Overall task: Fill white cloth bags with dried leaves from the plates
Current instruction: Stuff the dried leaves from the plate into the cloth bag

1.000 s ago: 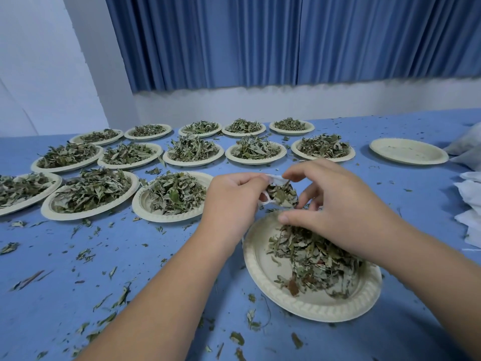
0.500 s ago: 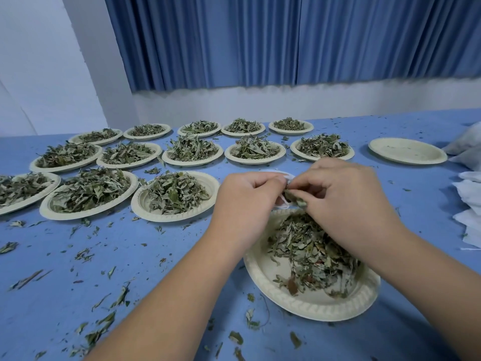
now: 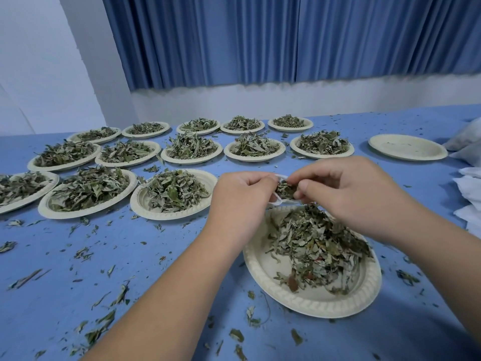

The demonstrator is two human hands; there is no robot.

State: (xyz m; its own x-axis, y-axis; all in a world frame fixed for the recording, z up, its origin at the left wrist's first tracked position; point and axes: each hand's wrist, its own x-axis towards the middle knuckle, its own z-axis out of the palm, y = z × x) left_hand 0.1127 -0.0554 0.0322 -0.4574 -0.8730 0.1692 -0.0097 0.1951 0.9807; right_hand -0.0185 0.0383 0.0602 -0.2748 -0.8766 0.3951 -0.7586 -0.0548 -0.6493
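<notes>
My left hand (image 3: pixel 242 201) pinches the rim of the white cloth bag (image 3: pixel 277 202) above the near plate (image 3: pixel 312 304); my right hand (image 3: pixel 346 199) pinches dried leaves (image 3: pixel 285 190) at its mouth. Half a second ago my fingertips met; now they are parted, exposing the tuft. Leaf-strewn blue table (image 3: pixel 156 256); blue curtain (image 3: pixel 234 40) behind.
</notes>
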